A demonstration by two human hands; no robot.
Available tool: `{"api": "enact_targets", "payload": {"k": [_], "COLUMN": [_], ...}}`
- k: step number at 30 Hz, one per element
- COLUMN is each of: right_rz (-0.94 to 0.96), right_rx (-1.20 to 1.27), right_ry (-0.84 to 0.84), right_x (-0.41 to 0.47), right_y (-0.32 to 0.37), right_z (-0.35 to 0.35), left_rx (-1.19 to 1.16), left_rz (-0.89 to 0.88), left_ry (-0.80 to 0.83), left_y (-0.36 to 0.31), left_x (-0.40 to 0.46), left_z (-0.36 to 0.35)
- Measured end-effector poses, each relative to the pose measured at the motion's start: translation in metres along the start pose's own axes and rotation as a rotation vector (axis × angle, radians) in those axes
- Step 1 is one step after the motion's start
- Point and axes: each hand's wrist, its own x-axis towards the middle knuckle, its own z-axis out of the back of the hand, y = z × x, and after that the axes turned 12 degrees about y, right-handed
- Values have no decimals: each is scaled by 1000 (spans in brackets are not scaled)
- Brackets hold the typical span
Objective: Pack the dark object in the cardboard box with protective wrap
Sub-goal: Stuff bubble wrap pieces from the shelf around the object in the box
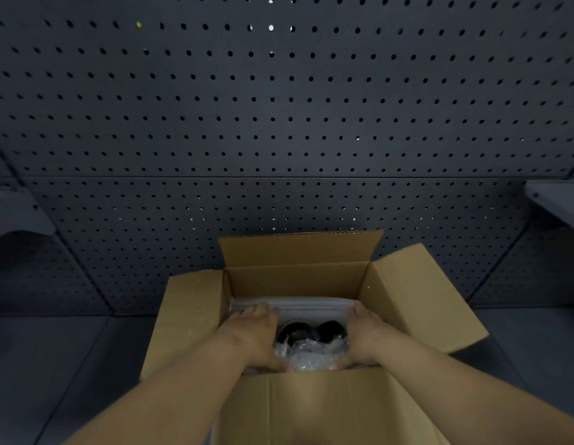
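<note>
An open cardboard box (417, 293) stands on the dark bench with all its flaps spread. Inside lies a dark rounded object (311, 330) with two black lobes showing. Clear bubble wrap (308, 353) is bunched over its near side and a white padded sheet (311, 305) lines the far side. My left hand (253, 335) reaches into the box and presses against the object's left side, thumb at the wrap. My right hand (364, 335) does the same on the right side. Both hands hold the wrapped bundle between them.
A dark pegboard wall (279, 107) rises right behind the box. Grey shelf brackets jut out at the left (19, 213) and right (555, 200). The box's near flap (311, 409) hangs toward me between my forearms.
</note>
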Motion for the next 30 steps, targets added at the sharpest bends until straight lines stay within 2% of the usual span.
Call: {"api": "enact_targets", "payload": {"k": [10, 15, 20, 24, 30], "right_rz": [-15, -12, 140, 325, 373], "right_rx": [35, 12, 1, -23, -58], "right_ry": [35, 122, 158, 138, 103], "right_x": [21, 23, 14, -11, -10], "right_y": [-1, -3, -7, 0, 0], "right_z": [4, 7, 23, 31, 11], "left_rx": [45, 0, -183, -240, -330], "left_rz": [-5, -23, -129, -199, -296], "left_ry": [-6, -34, -74, -31, 59], "left_y": [-1, 2, 3, 2, 6], "left_x": [8, 8, -2, -8, -8], "left_z": [-3, -7, -1, 1, -2]}}
